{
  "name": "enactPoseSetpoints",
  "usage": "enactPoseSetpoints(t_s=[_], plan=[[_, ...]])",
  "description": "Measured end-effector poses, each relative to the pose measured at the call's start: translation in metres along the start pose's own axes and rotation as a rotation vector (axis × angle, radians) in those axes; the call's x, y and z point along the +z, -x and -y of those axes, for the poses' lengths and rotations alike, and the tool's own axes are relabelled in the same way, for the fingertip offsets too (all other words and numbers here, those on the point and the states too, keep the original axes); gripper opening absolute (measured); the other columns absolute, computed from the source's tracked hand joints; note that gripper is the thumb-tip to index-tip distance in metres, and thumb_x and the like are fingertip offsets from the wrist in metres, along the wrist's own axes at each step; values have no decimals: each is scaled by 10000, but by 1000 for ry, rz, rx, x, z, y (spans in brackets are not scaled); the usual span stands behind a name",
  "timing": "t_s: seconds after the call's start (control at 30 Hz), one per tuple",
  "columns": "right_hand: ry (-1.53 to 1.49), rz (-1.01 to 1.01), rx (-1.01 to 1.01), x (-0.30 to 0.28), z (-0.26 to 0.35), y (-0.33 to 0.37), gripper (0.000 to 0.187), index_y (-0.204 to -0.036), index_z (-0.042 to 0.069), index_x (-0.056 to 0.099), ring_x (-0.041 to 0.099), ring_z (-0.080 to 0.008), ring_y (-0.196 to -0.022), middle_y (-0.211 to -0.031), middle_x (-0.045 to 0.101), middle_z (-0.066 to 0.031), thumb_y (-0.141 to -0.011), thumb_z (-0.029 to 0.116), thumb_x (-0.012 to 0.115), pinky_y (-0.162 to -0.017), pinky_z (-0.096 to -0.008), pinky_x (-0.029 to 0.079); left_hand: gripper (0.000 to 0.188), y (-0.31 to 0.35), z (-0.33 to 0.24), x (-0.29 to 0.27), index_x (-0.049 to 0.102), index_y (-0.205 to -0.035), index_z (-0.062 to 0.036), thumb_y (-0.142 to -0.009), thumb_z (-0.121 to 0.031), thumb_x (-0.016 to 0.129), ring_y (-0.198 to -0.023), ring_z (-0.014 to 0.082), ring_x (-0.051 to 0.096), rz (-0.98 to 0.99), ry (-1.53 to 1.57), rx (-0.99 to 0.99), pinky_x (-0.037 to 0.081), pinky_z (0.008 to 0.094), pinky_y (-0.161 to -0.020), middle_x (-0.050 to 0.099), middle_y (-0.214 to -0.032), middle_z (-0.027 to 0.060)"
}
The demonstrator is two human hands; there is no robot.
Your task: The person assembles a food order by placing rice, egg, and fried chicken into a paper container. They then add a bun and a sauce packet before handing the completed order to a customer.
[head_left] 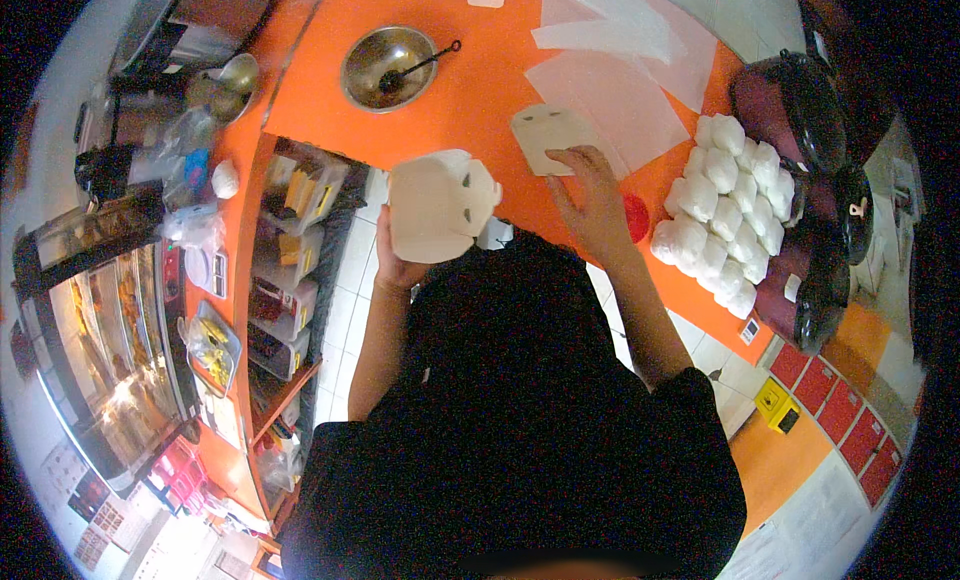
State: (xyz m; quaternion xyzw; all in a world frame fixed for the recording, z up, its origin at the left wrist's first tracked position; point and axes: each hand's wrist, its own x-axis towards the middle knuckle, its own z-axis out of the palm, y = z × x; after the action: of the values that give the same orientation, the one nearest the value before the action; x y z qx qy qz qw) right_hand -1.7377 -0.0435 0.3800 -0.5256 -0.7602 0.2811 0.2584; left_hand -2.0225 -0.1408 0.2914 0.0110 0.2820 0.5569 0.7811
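Note:
My left hand (398,265) is closed around the side of a cream cardboard takeaway box (430,205), its open flaps and slots facing up. A second cream cardboard takeaway box (540,135) is at the near edge of thin white paper sheets on the orange counter. The fingers of my right hand (587,195) pinch its near right corner; its underside is hidden. A small white item (495,235) shows beside the first box, partly covered by my dark clothing.
A metal bowl (365,75) with a black-handled utensil (425,62) stands on the orange counter (480,90). White wrapped bundles (725,205) are stacked at right, beside dark bags (800,230) and a red round thing (636,218). Stocked shelves (290,260) and a lit food display (115,330) are at left.

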Motion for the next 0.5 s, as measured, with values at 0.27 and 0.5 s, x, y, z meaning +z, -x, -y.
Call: enactPoseSetpoints(t_s=[0.27,0.5], plan=[[-185,88,-228,-1,50,-5,293,-1149,59,655,618,-334,-1120,-1201,645,-139,-884,172,706,-937,-405,494,687,9,-1,5,399,-1487,-75,-992,-543,490,-1266,270,564,-111,-314,-89,446,453,-1072,548,-1421,136],[-443,401,-42,-13,46,-4,224,-1062,48,664,649,-215,-941,-1020,684,-89,-903,192,730,-817,-346,511,635,23,-25,-4,496,-1398,-27,-982,-504,540,-1152,251,640,15,-517,-220,506,397,-1003,625,-1321,129]])
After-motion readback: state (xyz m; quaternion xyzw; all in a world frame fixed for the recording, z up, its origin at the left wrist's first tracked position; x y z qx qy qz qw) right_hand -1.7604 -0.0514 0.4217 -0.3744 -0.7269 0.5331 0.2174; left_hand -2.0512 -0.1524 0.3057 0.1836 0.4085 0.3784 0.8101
